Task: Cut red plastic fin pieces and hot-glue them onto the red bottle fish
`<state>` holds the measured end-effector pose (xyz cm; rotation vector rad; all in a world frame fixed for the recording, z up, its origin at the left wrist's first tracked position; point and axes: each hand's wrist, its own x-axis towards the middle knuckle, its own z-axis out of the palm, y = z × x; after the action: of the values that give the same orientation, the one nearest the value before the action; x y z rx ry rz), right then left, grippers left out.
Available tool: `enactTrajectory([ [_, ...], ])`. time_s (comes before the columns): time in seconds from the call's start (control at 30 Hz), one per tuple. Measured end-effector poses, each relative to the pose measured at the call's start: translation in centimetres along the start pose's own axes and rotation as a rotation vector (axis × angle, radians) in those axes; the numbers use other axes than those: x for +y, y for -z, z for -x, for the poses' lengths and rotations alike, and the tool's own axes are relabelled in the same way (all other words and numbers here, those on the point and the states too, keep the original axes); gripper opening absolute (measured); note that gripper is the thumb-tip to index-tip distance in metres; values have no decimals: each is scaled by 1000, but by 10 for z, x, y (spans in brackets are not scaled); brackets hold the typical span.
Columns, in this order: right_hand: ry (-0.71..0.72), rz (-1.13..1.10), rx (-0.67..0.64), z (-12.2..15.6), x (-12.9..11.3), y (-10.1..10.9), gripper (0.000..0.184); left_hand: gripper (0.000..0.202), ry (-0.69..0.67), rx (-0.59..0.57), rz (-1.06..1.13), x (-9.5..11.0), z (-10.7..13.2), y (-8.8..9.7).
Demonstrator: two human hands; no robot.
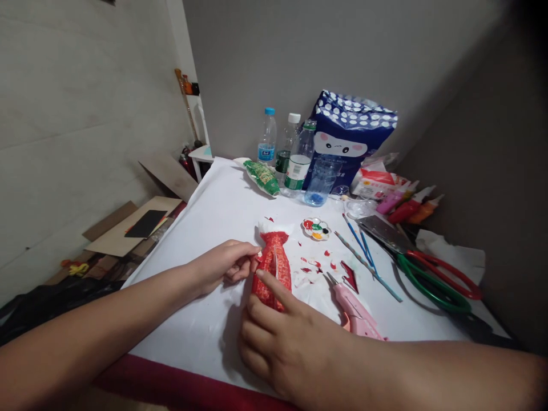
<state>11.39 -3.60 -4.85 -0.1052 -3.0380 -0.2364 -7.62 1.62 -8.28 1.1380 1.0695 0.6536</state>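
A red, textured, fish-shaped craft (280,264) with a flared white-edged tail is held above the white-covered table, a pale slit running along its upper side. My right hand (291,337) is closed around its near end, index finger lying along its side. At its left side, my left hand (235,261) pinches a small red-and-white piece (258,256) that seems to touch the craft. Right of it are a pink hot glue gun (355,311), a dark red cut piece (350,277) and scattered red scraps (314,264).
Behind stand a paint palette (315,228), a green fish-shaped craft (261,177), plastic bottles (298,165), a cut bottle cup (319,185) and a blue bag (342,137). At right lie paintbrushes (368,265), large scissors (428,274) and paint bottles (411,206). Cardboard (132,228) lies left.
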Motion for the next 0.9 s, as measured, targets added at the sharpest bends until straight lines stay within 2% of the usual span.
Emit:
enactTrajectory([
  [0.27,3,13,8,1,-1,-1,24,25,31,-59,51,0,0,3],
  [0.9,18,1,3,-1,1,-2,25,26,77,-14,101,2,2,-1],
])
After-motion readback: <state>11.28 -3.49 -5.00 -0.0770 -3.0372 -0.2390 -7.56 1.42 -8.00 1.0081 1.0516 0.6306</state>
